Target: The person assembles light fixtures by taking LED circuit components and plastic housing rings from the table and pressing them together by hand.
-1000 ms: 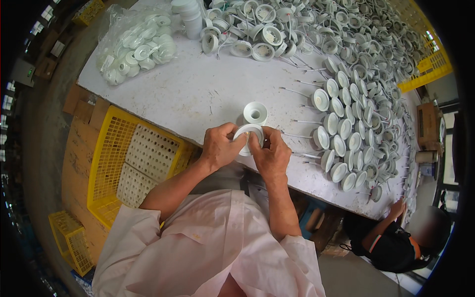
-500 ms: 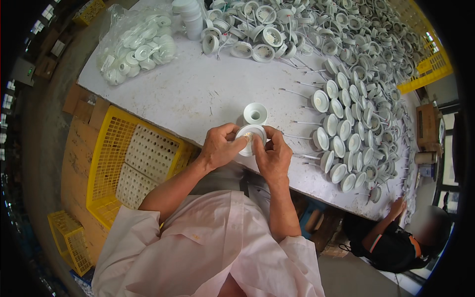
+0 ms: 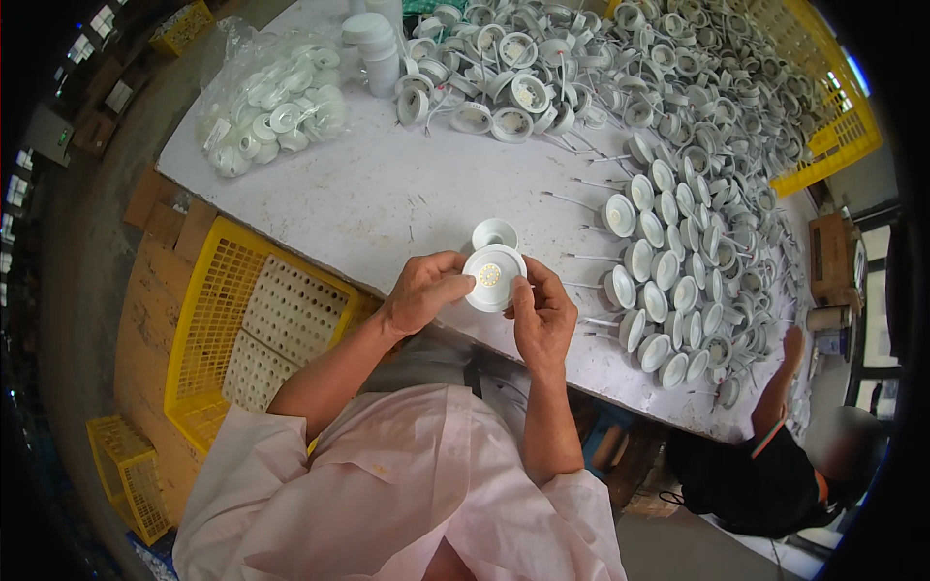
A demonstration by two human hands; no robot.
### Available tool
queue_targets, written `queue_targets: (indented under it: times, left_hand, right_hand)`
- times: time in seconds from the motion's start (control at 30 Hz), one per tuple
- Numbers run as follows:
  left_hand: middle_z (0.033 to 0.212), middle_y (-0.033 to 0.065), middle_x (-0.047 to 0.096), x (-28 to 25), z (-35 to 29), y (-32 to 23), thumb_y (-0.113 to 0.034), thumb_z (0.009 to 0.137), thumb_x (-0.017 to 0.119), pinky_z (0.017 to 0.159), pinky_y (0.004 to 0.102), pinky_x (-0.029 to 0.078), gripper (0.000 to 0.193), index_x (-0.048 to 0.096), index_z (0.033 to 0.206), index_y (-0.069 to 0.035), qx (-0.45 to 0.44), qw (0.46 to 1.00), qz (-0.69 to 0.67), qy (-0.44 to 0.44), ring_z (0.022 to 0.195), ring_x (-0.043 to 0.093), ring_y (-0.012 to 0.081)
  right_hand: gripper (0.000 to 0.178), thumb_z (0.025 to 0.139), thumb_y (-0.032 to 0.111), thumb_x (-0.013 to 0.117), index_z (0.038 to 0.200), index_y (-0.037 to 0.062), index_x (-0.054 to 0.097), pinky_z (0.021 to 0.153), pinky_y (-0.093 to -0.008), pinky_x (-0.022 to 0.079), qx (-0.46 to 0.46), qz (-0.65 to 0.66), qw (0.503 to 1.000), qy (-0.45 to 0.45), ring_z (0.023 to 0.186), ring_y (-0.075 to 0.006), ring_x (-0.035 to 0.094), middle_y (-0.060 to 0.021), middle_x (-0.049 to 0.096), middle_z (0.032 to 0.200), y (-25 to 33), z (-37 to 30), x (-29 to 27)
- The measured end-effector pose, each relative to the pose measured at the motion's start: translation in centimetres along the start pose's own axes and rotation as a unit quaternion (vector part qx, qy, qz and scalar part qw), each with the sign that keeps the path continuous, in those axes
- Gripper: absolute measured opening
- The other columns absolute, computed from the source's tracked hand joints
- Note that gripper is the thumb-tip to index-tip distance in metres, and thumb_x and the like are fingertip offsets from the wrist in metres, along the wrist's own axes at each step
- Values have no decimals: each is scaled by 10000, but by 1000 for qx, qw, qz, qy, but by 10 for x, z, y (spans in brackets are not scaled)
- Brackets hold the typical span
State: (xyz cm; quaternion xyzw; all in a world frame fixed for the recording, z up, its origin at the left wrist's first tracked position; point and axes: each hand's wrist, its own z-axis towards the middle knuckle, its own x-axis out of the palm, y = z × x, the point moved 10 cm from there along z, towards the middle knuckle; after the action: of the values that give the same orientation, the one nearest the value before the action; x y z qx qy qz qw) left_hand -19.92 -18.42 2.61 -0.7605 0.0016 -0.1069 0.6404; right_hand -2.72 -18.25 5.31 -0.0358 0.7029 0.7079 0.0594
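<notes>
Between my two hands is a round white LED downlight [image 3: 491,278], its face with a small ring of yellow LEDs turned up. My left hand [image 3: 423,290] pinches its left rim, thumb on top. The opposite rim is held by my right hand [image 3: 544,315], also between thumb and fingers. Just beyond the downlight, a white round cup-shaped piece [image 3: 496,230] stands on the table, partly covered from view. On the right of the table, several finished-looking white downlights [image 3: 651,229] sit in tilted rows with their wires pointing left.
A heap of ring-shaped lamp housings [image 3: 668,58] covers the far right. Far left lie a clear bag of white parts [image 3: 281,116] and stacked white cups [image 3: 373,48]. Yellow crates [image 3: 199,334] stand left below the white table [image 3: 339,213]. A co-worker [image 3: 765,474] reaches in at right.
My thumbs have moved off the downlight's middle to its rim, uncovering the LEDs. The co-worker's arm has swung farther up along the table's right side.
</notes>
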Motion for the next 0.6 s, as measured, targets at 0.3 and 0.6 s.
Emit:
queue_targets:
  times: [0.3,0.6]
  left_hand:
    - [861,21,656,5,2,-10,-215,894,580,668,251,449,314,662,1080,25,26,999,-27,32,735,537,76]
    - [828,-3,632,7,4,-24,-252,916,578,621,230,432,353,653,1143,8,-6,997,32,70,702,518,61]
  right_hand:
    - [400,836,18,662,1221,-48,579,644,-231,483,-54,19,998,15,702,-82,586,-104,666,1025,5,-2,-2]
    - [370,848,-1,633,1211,-48,581,640,-221,481,-60,63,996,-10,696,-71,572,-109,658,1070,16,3,-9]
